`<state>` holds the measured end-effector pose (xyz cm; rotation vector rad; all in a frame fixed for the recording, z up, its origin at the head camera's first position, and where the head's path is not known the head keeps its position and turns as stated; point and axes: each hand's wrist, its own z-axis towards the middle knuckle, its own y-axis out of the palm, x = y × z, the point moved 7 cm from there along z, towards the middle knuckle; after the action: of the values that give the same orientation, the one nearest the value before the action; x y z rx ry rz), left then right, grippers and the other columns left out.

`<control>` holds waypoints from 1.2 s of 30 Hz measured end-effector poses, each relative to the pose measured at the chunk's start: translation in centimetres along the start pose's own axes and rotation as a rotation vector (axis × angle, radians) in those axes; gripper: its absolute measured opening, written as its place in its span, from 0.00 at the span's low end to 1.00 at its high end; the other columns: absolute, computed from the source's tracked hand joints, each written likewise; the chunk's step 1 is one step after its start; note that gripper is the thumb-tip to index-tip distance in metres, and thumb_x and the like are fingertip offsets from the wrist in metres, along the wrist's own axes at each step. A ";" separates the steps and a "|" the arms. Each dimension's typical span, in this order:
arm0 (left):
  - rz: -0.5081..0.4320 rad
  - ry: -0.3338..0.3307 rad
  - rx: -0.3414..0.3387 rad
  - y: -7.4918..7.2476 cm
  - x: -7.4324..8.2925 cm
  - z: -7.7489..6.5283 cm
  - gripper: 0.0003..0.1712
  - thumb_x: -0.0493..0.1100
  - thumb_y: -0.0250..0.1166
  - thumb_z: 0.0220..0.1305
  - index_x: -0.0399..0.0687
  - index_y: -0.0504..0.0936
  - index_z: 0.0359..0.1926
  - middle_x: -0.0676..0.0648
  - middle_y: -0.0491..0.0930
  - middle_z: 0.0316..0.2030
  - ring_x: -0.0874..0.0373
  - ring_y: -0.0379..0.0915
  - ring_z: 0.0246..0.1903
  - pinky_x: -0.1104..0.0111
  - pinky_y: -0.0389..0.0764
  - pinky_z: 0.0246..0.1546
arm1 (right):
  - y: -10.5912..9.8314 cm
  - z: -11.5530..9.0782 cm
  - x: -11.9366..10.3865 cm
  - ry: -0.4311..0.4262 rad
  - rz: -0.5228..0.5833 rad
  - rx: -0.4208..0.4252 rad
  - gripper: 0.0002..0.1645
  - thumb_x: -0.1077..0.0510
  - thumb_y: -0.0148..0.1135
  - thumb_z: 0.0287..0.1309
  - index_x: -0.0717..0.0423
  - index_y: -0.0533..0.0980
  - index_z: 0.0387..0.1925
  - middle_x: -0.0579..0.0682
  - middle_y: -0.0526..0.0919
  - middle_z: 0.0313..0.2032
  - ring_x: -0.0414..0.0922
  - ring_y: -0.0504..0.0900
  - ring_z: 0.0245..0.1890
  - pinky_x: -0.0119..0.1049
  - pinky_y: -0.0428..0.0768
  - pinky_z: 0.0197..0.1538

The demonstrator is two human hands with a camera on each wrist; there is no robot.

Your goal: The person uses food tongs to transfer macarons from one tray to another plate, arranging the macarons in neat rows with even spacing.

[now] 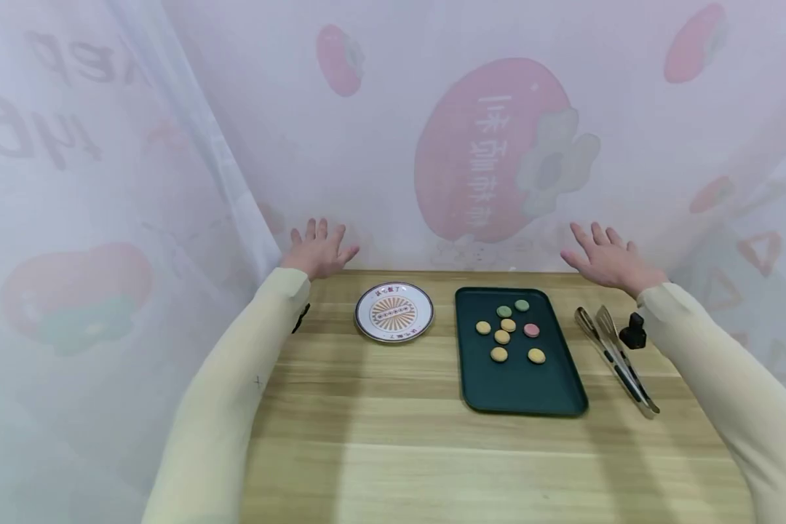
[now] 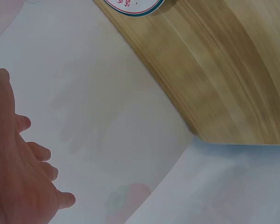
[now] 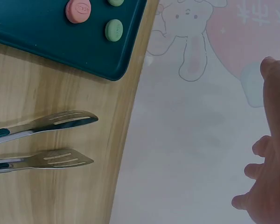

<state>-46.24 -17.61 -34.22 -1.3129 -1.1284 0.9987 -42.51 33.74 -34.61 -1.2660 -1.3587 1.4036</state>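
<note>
My left hand [image 1: 319, 251] is raised near the table's far left corner, fingers spread, holding nothing. On the far right, my right hand [image 1: 608, 258] is held up the same way, also bare. A round white plate [image 1: 394, 312] with an orange ray pattern and dark rim lies nearest the left hand. Between the hands, a dark green tray [image 1: 517, 389] carries several macarons: yellow ones [image 1: 536, 356], green ones [image 1: 521, 306] and a pink one [image 1: 531, 330]. Metal tongs [image 1: 618, 356] with slotted ends lie right of the tray, below the right hand.
A small black object [image 1: 633, 332] stands beside the tongs, close to the right sleeve. Another dark item [image 1: 300, 318] shows partly behind the left sleeve. White curtains [image 1: 380, 175] with strawberry prints hang behind the wooden table [image 1: 419, 451] and at both sides.
</note>
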 end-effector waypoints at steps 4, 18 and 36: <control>-0.005 0.008 0.004 0.7 0.0 0.2 0.44 0.71 0.32 0.72 0.52 0.42 0.79 0.32 0.35 0.77 0.33 0.25 0.76 0.32 0.32 0.70 | 0.4 -0.6 0.3 -0.005 0.018 0.009 0.51 0.26 0.30 0.69 0.49 0.30 0.78 0.74 0.34 0.74 0.78 0.35 0.71 0.79 0.38 0.64; -0.050 0.058 0.014 4.4 1.0 0.4 0.46 0.72 0.30 0.71 0.50 0.41 0.79 0.31 0.35 0.77 0.33 0.28 0.76 0.34 0.34 0.71 | 4.1 -2.2 1.9 -0.007 0.060 0.024 0.51 0.29 0.31 0.71 0.55 0.29 0.77 0.78 0.39 0.72 0.80 0.42 0.69 0.80 0.43 0.63; -0.139 0.046 -0.001 6.4 0.1 0.3 0.49 0.73 0.29 0.71 0.46 0.38 0.79 0.31 0.32 0.77 0.35 0.25 0.76 0.39 0.34 0.74 | 6.2 -4.3 1.9 -0.042 0.076 0.047 0.49 0.34 0.33 0.74 0.63 0.31 0.76 0.83 0.43 0.70 0.80 0.47 0.67 0.74 0.50 0.66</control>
<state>-46.06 -17.19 -40.65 -1.2346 -1.1678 0.8623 -38.04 35.78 -40.63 -1.2755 -1.3095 1.5139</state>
